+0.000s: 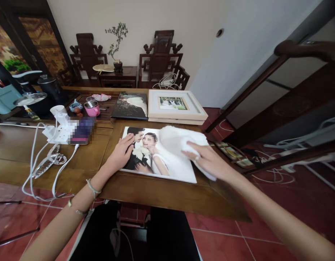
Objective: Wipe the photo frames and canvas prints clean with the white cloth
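Note:
A wedding photo panel [170, 159] lies flat on the wooden table in front of me, showing a couple with a bouquet. My left hand [124, 150] rests on its left edge, fingers stretched out flat. On the panel's right side, my right hand [201, 154] grips a white cloth [180, 137]; part of the cloth spreads over the panel and part hangs past its right edge. The fingers of that hand are partly sunk in the bunched cloth.
Behind the panel lie a dark photo panel [126, 108] and a white picture frame [194, 110]. At left are a power strip [62, 132] with white cables, a phone [82, 128], a clear hair clip [49, 159] and a pink cup [91, 108]. A dark wooden rail [251, 87] stands at right.

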`<move>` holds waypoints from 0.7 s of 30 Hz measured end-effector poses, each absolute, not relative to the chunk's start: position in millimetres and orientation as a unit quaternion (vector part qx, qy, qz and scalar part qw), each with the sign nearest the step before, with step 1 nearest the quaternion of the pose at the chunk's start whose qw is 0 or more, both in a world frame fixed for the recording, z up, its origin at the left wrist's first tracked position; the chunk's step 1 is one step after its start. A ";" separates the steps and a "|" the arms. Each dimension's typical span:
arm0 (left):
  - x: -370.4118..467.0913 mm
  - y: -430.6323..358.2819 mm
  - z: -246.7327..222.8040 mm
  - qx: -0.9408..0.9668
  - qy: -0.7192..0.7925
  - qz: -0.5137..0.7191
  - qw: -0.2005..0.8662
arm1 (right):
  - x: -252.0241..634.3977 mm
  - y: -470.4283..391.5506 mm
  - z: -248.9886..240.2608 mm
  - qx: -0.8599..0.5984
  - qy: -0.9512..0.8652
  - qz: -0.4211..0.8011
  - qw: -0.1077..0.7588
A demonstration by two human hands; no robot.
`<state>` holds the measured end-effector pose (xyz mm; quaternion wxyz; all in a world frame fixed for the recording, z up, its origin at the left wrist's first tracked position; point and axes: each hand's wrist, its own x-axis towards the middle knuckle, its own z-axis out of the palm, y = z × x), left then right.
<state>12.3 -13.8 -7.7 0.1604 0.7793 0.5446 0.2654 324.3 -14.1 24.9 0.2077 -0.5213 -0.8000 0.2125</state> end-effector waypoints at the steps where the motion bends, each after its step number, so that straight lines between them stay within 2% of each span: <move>1: 12.4 -13.7 -7.8 0.779 0.545 0.267 0.159 | 324.7 -32.7 27.2 -0.508 -0.814 0.217 0.180; 4: 12.5 -13.4 -8.7 0.780 0.542 0.272 0.155 | 325.6 -74.8 34.8 -0.461 -0.850 0.230 0.109; 6: 12.2 -13.3 -9.0 0.782 0.537 0.277 0.154 | 327.1 -80.9 35.6 -0.465 -0.849 0.230 0.098; 16: 11.0 -15.7 -6.1 0.770 0.547 0.285 0.160 | 306.5 48.6 17.1 -0.492 -0.810 0.194 0.254; 21: 12.0 -15.3 -6.3 0.762 0.556 0.290 0.161 | 304.2 43.2 15.2 -0.498 -0.810 0.195 0.241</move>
